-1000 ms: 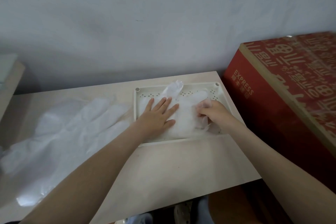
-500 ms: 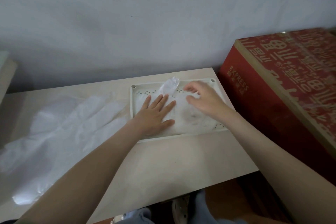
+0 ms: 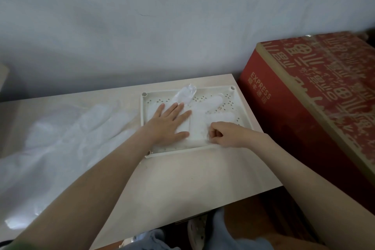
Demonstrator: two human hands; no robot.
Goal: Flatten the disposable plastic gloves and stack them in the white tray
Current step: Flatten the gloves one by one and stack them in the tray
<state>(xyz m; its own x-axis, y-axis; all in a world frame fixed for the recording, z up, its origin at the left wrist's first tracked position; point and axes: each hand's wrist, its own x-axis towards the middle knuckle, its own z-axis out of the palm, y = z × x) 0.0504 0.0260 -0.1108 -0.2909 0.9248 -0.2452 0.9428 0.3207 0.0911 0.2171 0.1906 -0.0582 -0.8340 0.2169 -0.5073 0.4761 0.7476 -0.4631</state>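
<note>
Clearly the glove [image 3: 203, 115] lies spread inside the white tray [image 3: 246, 107], one fingertip curling up over the far rim. The left hand [image 3: 168, 122] rests flat on it, fingers straight, likely pinning the film so it cannot slide. The right hand [image 3: 227, 134] has its fingers curled at the near cuff, apparently pinching it to draw creases out. More loose gloves [image 3: 60, 138] wait on the surface [image 3: 182, 178] to the left, with a red box [image 3: 314, 97] on the right
</note>
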